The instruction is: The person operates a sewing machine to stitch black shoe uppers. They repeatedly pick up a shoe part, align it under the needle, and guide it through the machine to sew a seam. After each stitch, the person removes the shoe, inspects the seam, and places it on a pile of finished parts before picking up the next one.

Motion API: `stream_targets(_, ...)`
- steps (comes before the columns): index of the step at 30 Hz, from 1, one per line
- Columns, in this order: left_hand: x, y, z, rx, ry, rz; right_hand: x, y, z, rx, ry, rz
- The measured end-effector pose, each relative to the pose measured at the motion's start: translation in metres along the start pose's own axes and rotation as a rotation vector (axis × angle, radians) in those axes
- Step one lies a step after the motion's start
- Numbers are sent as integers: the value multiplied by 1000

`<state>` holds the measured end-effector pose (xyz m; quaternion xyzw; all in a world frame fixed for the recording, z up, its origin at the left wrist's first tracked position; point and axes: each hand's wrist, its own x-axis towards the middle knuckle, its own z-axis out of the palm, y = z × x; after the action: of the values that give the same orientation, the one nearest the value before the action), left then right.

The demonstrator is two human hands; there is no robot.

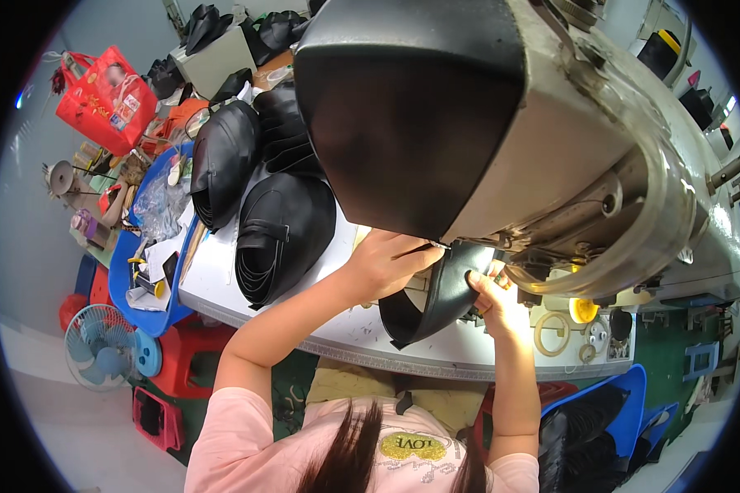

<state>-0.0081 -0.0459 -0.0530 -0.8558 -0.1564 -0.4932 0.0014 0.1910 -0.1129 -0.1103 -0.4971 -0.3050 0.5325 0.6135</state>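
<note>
A curved black leather shoe upper (436, 304) lies under the head of a sewing machine (411, 115). My right hand (495, 297) pinches its right edge, thumb on top of the leather. My left hand (384, 264) is closed at the upper's far left edge, its fingertips partly hidden under the machine head. The machine also covers the needle area from sight. Left of my left forearm stand stacks of nested black shoe uppers (284, 234), one with a strap and buckle.
The white table (345, 333) has a ruled front edge. Blue trays (131, 279) with scraps and a red bag (111, 99) are at the left. A fan (99, 345) and red stool (185, 357) stand below. A blue bin (633, 403) of black pieces sits lower right.
</note>
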Motion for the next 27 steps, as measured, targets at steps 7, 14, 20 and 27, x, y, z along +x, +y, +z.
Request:
stream_targets(7,-3,-2,2,-17,10,-9,-8,-22,13,50,-101,42)
stream_targets(14,-9,-1,12,-92,71,-57,-12,-17,14,-51,72,-65)
stream_targets(20,-5,-8,16,-134,99,-121,-9,-27,5,-451,-6,-282)
stream_targets(27,-1,-11,15,-88,159,-110,-72,-104,-95,-1151,496,-1060)
